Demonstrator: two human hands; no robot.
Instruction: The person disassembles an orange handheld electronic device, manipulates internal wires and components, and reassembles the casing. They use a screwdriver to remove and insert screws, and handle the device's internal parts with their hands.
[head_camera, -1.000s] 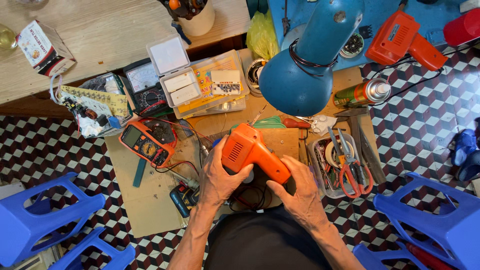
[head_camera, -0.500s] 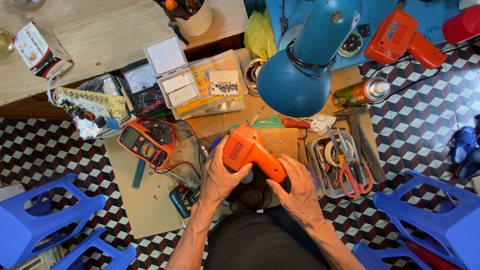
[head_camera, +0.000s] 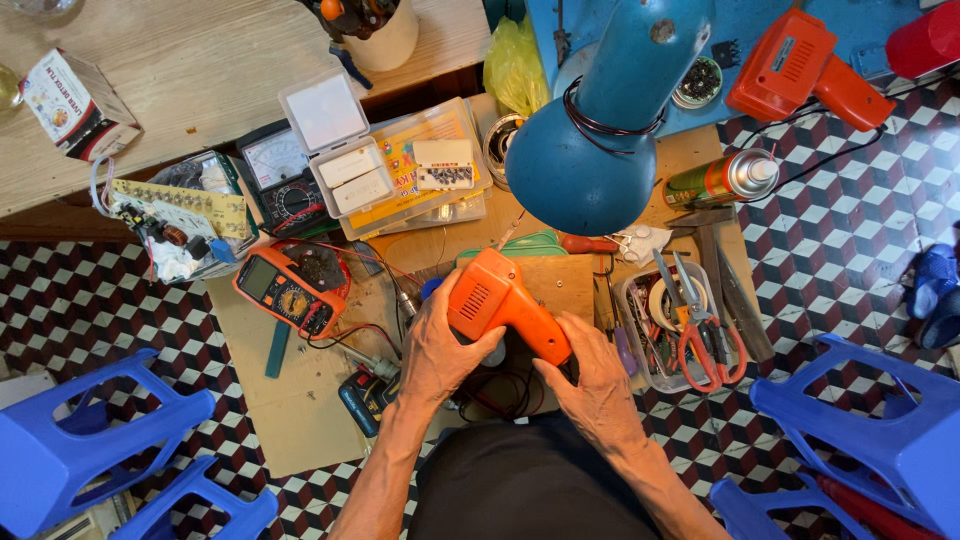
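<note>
- Low workbench (head_camera: 300, 400) of cardboard and board over a checkered tile floor, crowded with tools; blue plastic stools (head_camera: 90, 440) at both sides, a blue lamp shade (head_camera: 590, 150) hanging over the middle.
- Orange pistol-shaped power tool (head_camera: 505, 305) held above the bench centre, just below the lamp.
- Left hand (head_camera: 445, 345) wrapped around the tool's body, fingers closed on it.
- Right hand (head_camera: 595, 375) closed around the handle end, fingers curled under.
- Risk, as a judgement: loose red and black leads (head_camera: 340, 335) from the orange multimeter (head_camera: 290, 290) lying just beside the left hand, easy to snag and drag off the bench.
- Risk: little free room around the tool, so a slip could knock it into the clutter.
- Clear tray (head_camera: 680, 335) right of the hands: red-handled scissors, tape roll, small hand tools.
- Open compartment box (head_camera: 335, 145) farther back: small parts, too small to tell.
- Cup (head_camera: 385, 35) at the top edge: tool handles.
</note>
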